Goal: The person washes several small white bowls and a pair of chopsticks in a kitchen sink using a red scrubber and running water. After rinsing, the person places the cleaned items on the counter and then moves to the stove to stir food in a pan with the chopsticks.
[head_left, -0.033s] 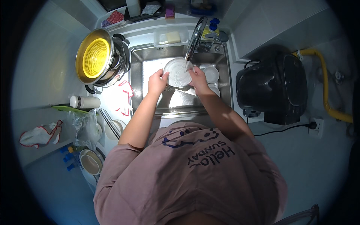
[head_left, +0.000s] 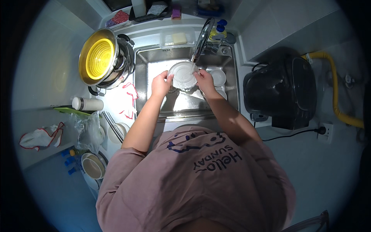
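Note:
A white plate (head_left: 184,75) is held over the steel sink (head_left: 185,115), under water running from the chrome faucet (head_left: 203,38). My left hand (head_left: 161,83) grips its left rim, thumb on the upper face. On the opposite rim my right hand (head_left: 205,82) pinches the edge, close to the stream. Water spreads over the plate and spills off its near edge. To the right in the sink lies a small white dish (head_left: 218,77), with another white dish (head_left: 221,94) partly behind my right wrist.
Left of the sink stand a steel bowl with a yellow colander (head_left: 99,58), a white bottle (head_left: 88,104) and a red-edged cloth (head_left: 130,92). A black appliance (head_left: 280,91) is at right. Behind the sink are a soap tray (head_left: 178,38) and a yellow detergent bottle (head_left: 218,34).
The plate's tilt differs slightly, and the water sheet on its face has thinned, with more running off the near edge. Both hands keep their hold.

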The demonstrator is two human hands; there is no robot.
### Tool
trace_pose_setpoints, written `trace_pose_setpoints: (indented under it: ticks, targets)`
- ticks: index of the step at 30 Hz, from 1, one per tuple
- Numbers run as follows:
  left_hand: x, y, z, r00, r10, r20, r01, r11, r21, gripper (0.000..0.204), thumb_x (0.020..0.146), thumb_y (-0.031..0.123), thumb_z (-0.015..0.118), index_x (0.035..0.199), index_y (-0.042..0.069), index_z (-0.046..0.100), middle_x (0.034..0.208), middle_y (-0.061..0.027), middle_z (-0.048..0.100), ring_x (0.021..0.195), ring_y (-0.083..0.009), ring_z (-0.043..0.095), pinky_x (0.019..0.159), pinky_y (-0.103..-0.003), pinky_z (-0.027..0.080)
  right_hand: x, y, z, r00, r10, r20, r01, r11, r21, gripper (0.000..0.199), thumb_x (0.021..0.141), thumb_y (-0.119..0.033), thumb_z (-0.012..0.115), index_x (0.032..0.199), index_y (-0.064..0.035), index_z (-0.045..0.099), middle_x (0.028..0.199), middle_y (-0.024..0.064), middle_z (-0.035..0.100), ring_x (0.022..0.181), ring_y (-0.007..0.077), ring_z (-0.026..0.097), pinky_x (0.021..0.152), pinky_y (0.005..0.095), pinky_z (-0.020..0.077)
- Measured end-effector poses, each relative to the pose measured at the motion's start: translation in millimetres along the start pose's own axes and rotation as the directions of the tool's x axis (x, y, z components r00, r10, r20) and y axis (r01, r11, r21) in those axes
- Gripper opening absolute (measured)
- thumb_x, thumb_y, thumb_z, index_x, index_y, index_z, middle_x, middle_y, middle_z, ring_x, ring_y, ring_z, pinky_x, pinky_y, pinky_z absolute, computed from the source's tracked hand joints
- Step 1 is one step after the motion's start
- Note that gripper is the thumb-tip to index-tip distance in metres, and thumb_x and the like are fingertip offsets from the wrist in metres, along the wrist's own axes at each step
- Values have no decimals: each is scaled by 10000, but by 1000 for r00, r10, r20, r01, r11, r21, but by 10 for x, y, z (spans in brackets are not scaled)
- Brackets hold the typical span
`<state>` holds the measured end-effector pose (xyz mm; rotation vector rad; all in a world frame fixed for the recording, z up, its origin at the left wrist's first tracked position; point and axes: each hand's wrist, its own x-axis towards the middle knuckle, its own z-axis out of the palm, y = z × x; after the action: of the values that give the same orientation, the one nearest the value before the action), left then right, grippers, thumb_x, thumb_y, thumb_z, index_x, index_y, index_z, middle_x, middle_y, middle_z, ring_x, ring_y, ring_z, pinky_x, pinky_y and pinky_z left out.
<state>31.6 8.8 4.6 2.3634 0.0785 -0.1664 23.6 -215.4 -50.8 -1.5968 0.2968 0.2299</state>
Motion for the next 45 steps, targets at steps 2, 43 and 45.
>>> trace_pose_setpoints:
  ticks: [2,43,45]
  targets:
    - [-39,-74,-109,971,233,-60,-216,955,205,180,855,253,689,949,99,698,776,-84,687,716,-238,683,645,-359,517,-128,-224,-53,918,-397,5,334,766,-549,109,859,-180,684,832,-75,691,739,41,643,751,222,619,632,368,482]
    - [-1554,-336,-197,837,-161,-523,376,864,336,553,655,151,773,1155,128,536,1075,-78,519,989,-251,556,776,-395,456,-619,-398,366,426,-774,468,809,94,-580,133,766,-148,642,758,-58,544,735,145,575,701,383,578,618,486,464]
    - [-1644,-416,-37,756,-184,-628,379,906,191,451,693,106,730,1104,104,545,1062,-104,516,977,-297,554,784,-434,473,-504,-51,246,578,-588,566,723,48,-689,103,825,-144,607,766,-65,581,736,163,602,670,391,580,618,506,458]
